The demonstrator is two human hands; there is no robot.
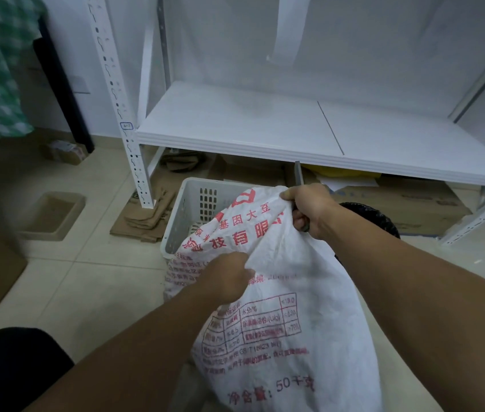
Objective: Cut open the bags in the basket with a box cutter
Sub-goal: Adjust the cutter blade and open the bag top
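Beige tiles [86, 278] carry a slotted plastic basket [187, 209]; left hand [229, 278] and right hand [309, 209] fingers clench the crinkled woven bag [294, 337].

bag [280, 292] fills basket [187, 200] mouth — shelf [265, 126] overhead

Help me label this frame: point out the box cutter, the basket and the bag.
box cutter [298, 173], head view, its grey upper end.
basket [183, 215], head view, its left wall.
bag [294, 278], head view, plain white cloth mid-bag.
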